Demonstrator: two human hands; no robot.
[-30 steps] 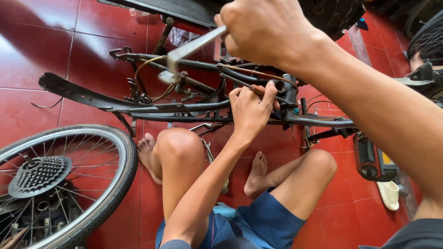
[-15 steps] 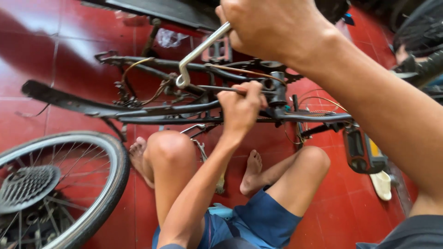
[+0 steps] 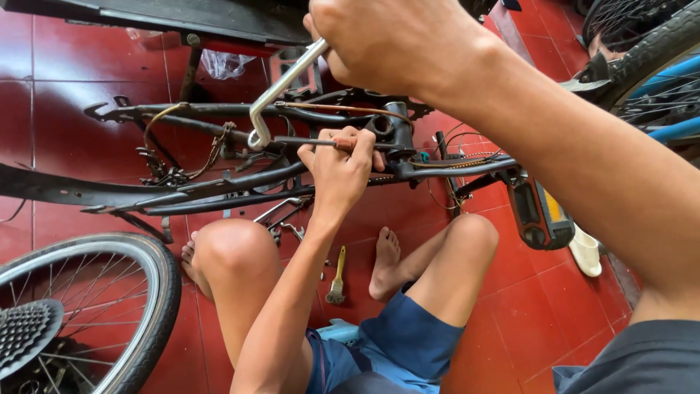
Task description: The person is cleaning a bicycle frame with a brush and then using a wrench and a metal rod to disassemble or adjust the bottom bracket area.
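Red tiled floor [image 3: 58, 66], brush [image 3: 337, 281], wrenches [image 3: 281, 219]

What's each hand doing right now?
Left hand: closed around a thin rod at the bicycle frame.
Right hand: closed on a bent metal wrench.

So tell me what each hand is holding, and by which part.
Right hand holds a bent metal wrench by its upper end. Left hand has its grip on a thin rod by the bike frame, near the rod's right end.
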